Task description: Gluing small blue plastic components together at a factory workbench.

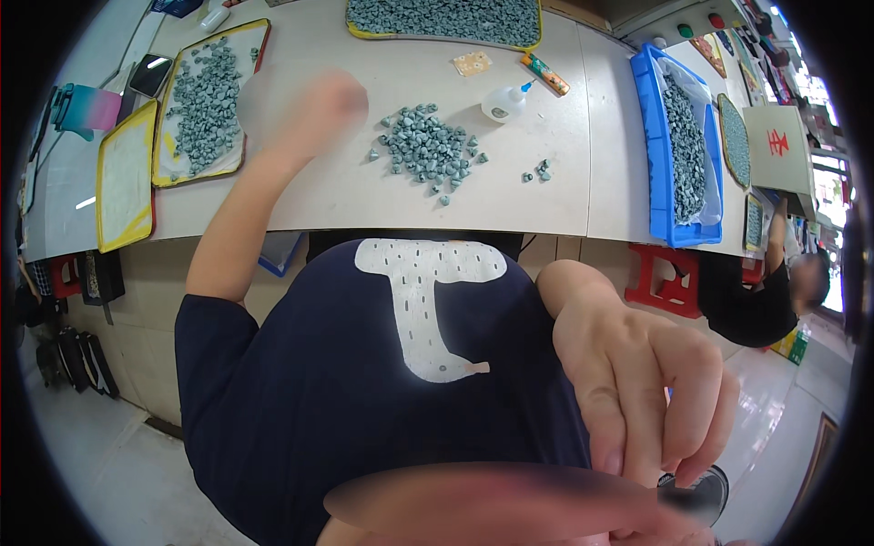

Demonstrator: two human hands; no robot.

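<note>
My left arm reaches over the white table, and my left hand hovers left of a loose pile of small grey-green, cone-like pieces. Blur covers its fingers, so I cannot tell what they do. Close to the camera, my right hand is raised in front of my navy shirt. Its fingers are bent and pressed together, pointing down; blur at the lower edge hides the tips and anything between them. A few of the same pieces lie apart, right of the pile.
A yellow-rimmed tray of pieces stands left, beside another yellow tray. Another full tray is at the back. Right are a squeeze bottle, an orange-green tube and a blue crate. A person sits far right.
</note>
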